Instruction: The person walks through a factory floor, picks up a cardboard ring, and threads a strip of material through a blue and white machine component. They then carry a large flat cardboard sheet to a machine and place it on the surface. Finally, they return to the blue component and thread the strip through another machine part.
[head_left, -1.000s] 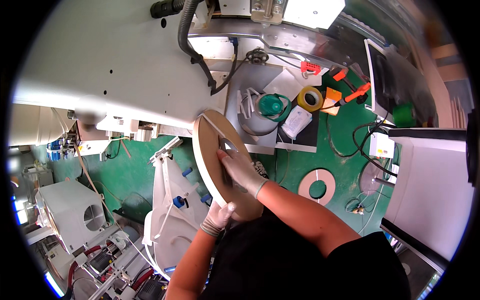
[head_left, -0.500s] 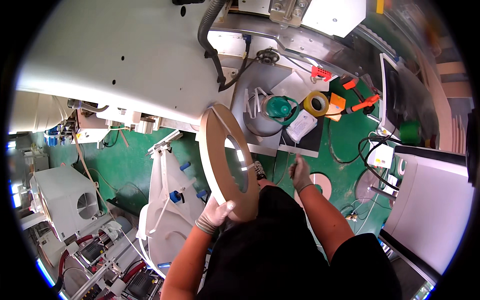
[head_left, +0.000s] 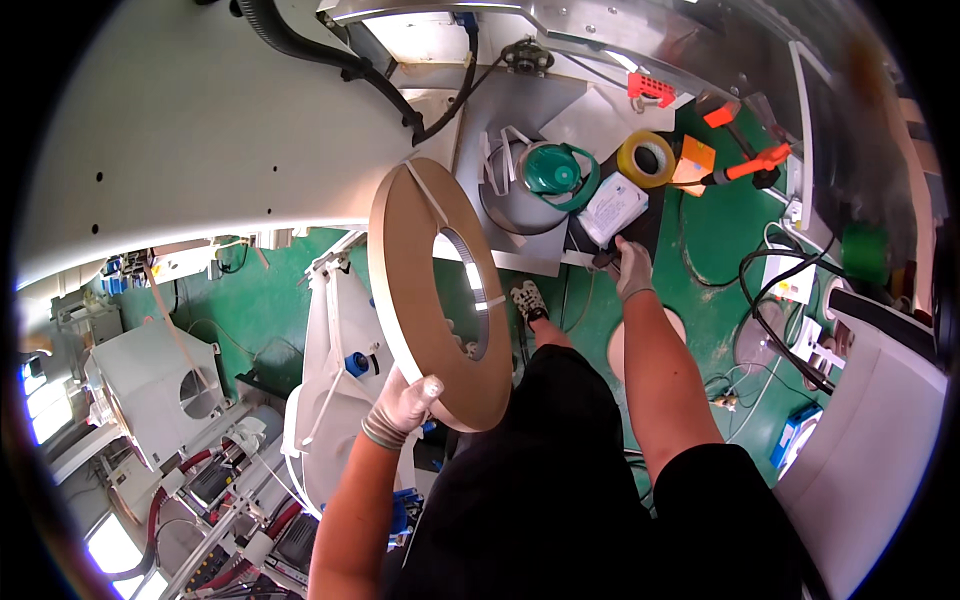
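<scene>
My gloved left hand (head_left: 404, 402) is closed on the lower rim of a large, flat roll of brown strip (head_left: 405, 270). The ring-shaped roll stands tilted on edge, with narrow white bands across its side and a wide hole through it. My gloved right hand (head_left: 630, 270) is at the front edge of a grey shelf (head_left: 525, 255), fingers curled around a small dark thing (head_left: 606, 258) whose kind I cannot make out. Just beyond that hand lies a white packet (head_left: 612, 208). Near it stand a green-lidded bottle (head_left: 555, 170) and a yellow tape roll (head_left: 646, 158).
A large white machine body (head_left: 220, 130) fills the upper left. Orange-handled tools (head_left: 760, 162) and black cables (head_left: 770, 290) are at the right. A pale disc (head_left: 645, 340) lies on the green floor beneath my right forearm. White framework (head_left: 330, 390) stands left of the roll.
My right hand has moved up and away from me to the shelf's front edge. The roll in my left hand has shifted slightly left, and the camera view has turned.
</scene>
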